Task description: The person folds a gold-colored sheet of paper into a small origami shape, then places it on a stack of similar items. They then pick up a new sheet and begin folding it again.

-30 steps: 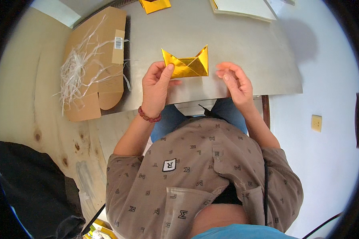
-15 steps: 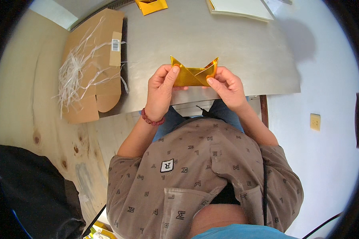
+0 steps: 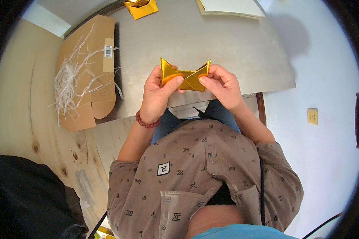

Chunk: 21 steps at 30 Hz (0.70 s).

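Note:
Between my two hands is a piece of folded gold foil paper [image 3: 192,83], shaped like a small boat with a pointed corner rising at each end and crossed flaps in the middle. My left hand [image 3: 158,89] pinches its left end, the thumb lying across the front flap and the fingers behind. At the other end my right hand [image 3: 224,85] grips the paper, thumb tip on the front near the crossing folds. The fingers behind the paper are partly hidden. I hold it over the near edge of the grey table [image 3: 159,44].
An opened cardboard box [image 3: 101,85] with white shredded strips [image 3: 70,81] sits at the table's left. At the far edge are more folded gold paper pieces [image 3: 144,10] and a stack of pale sheets [image 3: 227,8]. A white wall with a socket [image 3: 312,116] stands on the right.
My left thumb has slid from the upper left corner down and inward onto the front flap. The paper is tilted a little more, and the whole view has shifted slightly.

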Available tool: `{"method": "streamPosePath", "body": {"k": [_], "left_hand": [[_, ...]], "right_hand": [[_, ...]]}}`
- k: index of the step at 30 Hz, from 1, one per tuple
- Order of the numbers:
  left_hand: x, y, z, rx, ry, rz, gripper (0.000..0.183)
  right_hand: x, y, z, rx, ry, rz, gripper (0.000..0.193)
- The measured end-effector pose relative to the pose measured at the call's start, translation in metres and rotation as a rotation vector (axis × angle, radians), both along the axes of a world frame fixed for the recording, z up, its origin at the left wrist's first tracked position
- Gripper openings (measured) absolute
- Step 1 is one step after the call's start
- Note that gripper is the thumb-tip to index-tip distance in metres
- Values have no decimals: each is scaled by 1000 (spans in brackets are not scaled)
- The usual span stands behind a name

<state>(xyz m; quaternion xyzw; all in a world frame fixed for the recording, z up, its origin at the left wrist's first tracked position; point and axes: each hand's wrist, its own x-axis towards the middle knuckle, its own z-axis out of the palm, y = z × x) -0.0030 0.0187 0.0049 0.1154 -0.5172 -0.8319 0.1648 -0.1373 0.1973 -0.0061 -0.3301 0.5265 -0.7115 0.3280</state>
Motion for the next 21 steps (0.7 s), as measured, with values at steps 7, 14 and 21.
{"method": "streamPosePath", "body": {"k": [7, 14, 21], "left_hand": [[-11, 32, -11, 107, -95, 66, 41], [-9, 21, -7, 330, 17, -37, 40], [-8, 28, -10, 50, -79, -40, 36]], "right_hand": [[6, -6, 3, -33, -67, -94, 13], [7, -4, 4, -12, -79, -79, 11], [3, 0, 2, -24, -111, -28, 15]]}}
